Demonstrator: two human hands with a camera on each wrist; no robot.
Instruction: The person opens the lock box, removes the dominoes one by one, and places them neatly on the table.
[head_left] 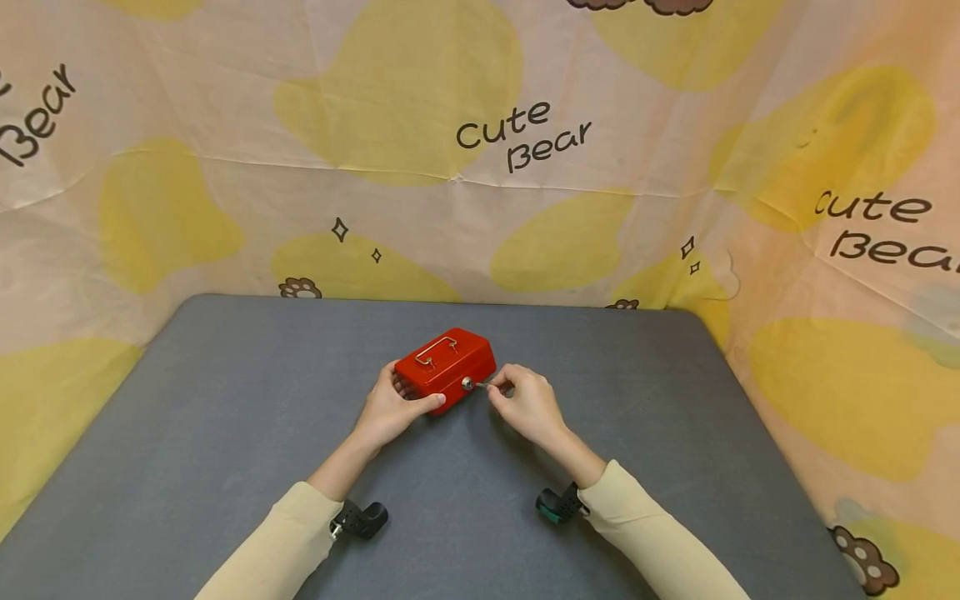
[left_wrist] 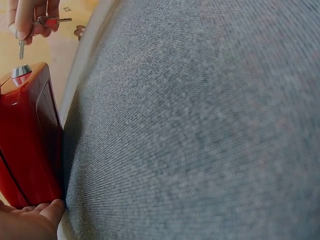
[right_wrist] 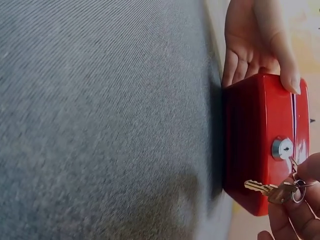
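Note:
A red metal cash box (head_left: 471,352) with a wire handle (head_left: 437,350) on its lid sits on the grey table. My left hand (head_left: 386,414) grips its left end, thumb on the front face and fingers around the side. The round silver lock (right_wrist: 283,148) is on the box's front. Between thumb and fingers, my right hand (head_left: 527,403) pinches a small key (right_wrist: 293,167), its tip pointing at the lock and close to it. A second key (right_wrist: 260,187) dangles from the same ring (right_wrist: 298,192). In the left wrist view the pinched key (left_wrist: 21,50) is just apart from the lock.
The grey table (head_left: 247,392) has rounded far corners. Behind it and along both sides hangs a printed cloth (head_left: 405,100) with yellow patches and lettering. Each wrist wears a black camera mount (head_left: 363,520).

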